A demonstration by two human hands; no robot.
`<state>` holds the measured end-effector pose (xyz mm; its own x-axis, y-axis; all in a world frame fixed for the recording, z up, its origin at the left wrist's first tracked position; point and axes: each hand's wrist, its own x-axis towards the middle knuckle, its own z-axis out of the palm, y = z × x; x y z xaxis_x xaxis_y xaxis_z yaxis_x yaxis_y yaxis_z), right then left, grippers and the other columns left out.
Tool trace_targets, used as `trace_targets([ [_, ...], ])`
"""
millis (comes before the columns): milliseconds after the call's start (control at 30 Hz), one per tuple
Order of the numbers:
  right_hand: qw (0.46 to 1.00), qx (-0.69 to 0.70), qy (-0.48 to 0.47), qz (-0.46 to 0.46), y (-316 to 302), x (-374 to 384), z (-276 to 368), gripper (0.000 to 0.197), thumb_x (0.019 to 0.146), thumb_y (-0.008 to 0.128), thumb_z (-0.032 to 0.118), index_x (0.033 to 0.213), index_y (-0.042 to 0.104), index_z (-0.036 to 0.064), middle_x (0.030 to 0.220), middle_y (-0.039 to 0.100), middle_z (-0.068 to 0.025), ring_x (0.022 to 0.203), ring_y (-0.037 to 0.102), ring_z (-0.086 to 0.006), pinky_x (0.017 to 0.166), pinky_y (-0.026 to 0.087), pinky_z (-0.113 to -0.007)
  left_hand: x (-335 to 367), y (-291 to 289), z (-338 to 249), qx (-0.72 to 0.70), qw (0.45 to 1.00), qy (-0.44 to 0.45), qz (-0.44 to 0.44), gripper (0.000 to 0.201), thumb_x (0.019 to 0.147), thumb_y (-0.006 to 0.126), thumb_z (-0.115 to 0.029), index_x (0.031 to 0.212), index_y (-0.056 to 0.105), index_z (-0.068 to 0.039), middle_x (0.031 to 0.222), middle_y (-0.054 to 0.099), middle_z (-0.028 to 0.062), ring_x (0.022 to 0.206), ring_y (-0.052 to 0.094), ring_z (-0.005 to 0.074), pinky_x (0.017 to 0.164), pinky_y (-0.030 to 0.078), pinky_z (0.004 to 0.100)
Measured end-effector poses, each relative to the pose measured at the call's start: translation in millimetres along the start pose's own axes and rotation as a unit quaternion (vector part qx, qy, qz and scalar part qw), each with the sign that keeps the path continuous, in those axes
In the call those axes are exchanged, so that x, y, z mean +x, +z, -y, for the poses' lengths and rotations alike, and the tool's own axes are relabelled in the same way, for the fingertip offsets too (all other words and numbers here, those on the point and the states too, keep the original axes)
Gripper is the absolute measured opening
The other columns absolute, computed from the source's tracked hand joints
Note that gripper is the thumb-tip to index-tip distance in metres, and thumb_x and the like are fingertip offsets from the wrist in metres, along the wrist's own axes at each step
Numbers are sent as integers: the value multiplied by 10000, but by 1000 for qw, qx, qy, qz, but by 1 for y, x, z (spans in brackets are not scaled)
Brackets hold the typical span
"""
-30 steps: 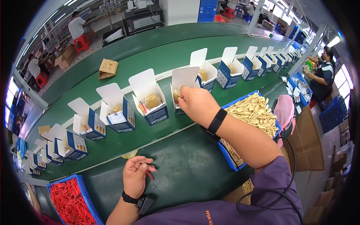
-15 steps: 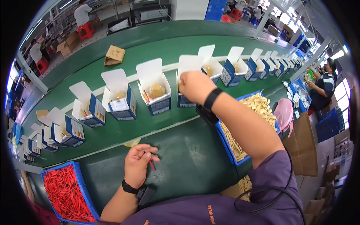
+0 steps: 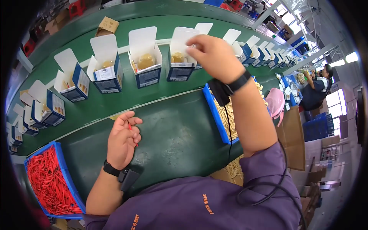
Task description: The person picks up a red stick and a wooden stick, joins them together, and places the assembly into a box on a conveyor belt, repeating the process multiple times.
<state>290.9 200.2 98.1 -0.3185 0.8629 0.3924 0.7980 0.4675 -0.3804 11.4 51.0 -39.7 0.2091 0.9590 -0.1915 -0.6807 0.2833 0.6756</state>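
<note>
Currently we list one red stick, held between the fingers of our left hand near the far edge of the worktable. Our right hand, thumb and forefinger parted, hovers beside an open blue-and-white box toward the green conveyor's near edge.

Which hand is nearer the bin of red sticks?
Left. The left hand is right of the bin, apart from it; the right hand is farther off, near an open box.
</note>
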Motion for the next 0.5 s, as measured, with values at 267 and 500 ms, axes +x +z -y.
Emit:
trace_targets([
  [267,959,-64,232,148,-20,-126,-92,178,814,715,161,941,718,35,778,680,-95,717,654,-193,690,523,-323,10,8,28,98,994,-39,9,387,930,515,73,1307,488,-11,1137,639,133,909,649,179,812,533,302],
  [500,969,-146,160,115,-23,-138,-114,178,811,719,182,929,712,49,855,698,-150,810,678,-298,759,536,-378,-2,34,29,109,993,-36,-9,349,966,556,22,1309,506,-19,1187,644,165,973,697,256,831,587,350],
])
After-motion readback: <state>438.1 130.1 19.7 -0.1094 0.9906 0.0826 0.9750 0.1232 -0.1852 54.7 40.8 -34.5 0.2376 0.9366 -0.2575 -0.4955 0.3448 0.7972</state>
